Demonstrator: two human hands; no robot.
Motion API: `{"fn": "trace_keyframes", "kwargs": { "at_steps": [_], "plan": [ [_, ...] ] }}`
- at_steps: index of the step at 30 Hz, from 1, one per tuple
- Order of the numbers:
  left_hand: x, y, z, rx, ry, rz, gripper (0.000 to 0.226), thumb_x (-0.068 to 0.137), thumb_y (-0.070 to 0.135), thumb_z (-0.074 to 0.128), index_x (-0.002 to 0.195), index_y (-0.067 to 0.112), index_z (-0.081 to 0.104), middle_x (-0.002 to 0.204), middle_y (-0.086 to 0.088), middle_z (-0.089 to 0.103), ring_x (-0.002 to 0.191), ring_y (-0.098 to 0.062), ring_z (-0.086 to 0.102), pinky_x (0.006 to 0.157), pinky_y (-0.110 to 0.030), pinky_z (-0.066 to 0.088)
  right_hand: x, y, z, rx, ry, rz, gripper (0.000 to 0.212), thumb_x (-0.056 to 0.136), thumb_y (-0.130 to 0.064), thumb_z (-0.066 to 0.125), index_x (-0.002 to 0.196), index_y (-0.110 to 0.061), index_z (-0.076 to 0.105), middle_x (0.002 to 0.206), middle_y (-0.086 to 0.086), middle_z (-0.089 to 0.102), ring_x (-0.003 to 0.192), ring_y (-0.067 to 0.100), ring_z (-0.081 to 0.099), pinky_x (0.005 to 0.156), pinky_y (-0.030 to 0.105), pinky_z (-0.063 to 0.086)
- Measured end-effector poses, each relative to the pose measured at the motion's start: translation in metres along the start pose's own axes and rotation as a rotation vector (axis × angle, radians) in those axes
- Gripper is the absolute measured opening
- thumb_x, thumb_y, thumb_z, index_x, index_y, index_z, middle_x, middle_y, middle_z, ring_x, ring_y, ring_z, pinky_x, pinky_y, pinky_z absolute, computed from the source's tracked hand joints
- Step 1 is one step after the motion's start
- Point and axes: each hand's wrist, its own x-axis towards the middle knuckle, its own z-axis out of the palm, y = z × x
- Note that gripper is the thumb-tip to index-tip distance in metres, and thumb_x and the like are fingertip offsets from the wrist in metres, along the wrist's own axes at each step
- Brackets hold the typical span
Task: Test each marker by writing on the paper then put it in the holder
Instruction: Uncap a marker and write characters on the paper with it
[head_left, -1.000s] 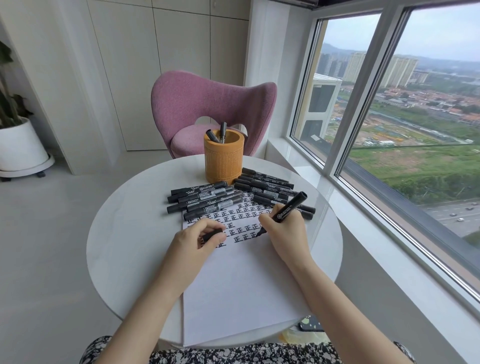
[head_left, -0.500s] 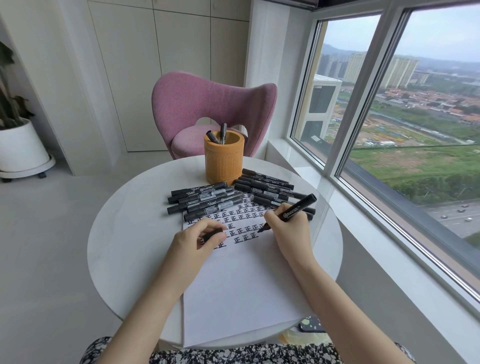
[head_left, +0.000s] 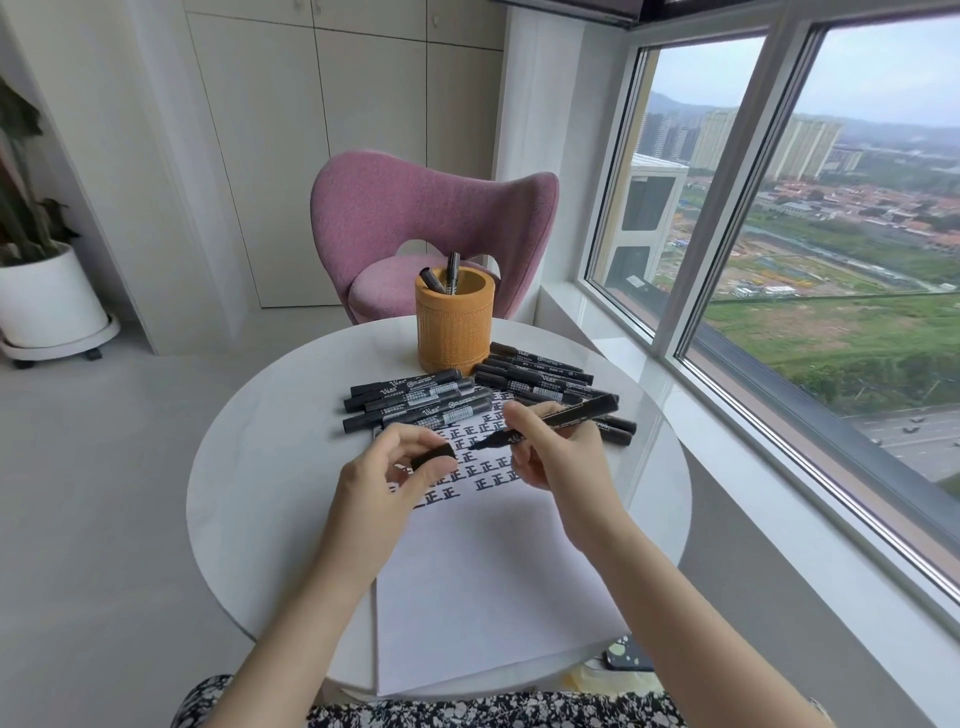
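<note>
Above the paper (head_left: 493, 571), right hand (head_left: 561, 462) grips marker (head_left: 571, 413), tip pointing left at cap (head_left: 434, 457) pinched in left hand (head_left: 384, 478), just apart, roughly aligned.

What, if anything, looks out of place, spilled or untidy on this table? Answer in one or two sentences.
Nothing looks spilled or damaged. Only the loose black markers are untidy: two fanned heaps overlapping the far edge of the paper, in front of the orange holder.
</note>
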Motion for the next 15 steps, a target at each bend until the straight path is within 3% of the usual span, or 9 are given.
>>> {"fn": "trace_keyframes", "kwargs": {
  "at_steps": [4,12,15],
  "plan": [
    [-0.001,0.003,0.000,-0.007,0.002,0.006,0.017,0.075,0.019,0.074,0.087,0.021,0.063,0.086,0.014,0.071,0.083,-0.011,0.065,0.079,-0.033,0.048,-0.003,0.001,0.008,0.007,-0.004,0.014,0.045,0.090,-0.014,0.064,0.054,-0.017,0.036,0.050,0.003,0.029,0.044,0.013,0.025,0.046,0.020,0.028],
    [-0.003,0.006,-0.001,-0.018,-0.006,-0.009,0.020,0.072,0.016,0.078,0.079,0.026,0.062,0.081,0.011,0.072,0.072,-0.009,0.063,0.077,-0.040,0.049,-0.007,0.005,0.028,-0.059,-0.029,0.001,0.048,0.088,-0.013,0.064,0.052,-0.021,0.033,0.045,-0.006,0.026,0.042,0.012,0.021,0.041,0.019,0.022],
    [-0.004,0.005,-0.001,-0.013,0.021,0.006,0.022,0.070,0.013,0.079,0.072,0.026,0.062,0.077,0.007,0.072,0.069,-0.008,0.064,0.072,-0.033,0.050,-0.009,0.007,0.035,-0.030,0.006,-0.002,0.048,0.088,-0.004,0.058,0.051,-0.021,0.032,0.044,-0.008,0.025,0.043,0.011,0.019,0.041,0.018,0.022]
  ]
}}
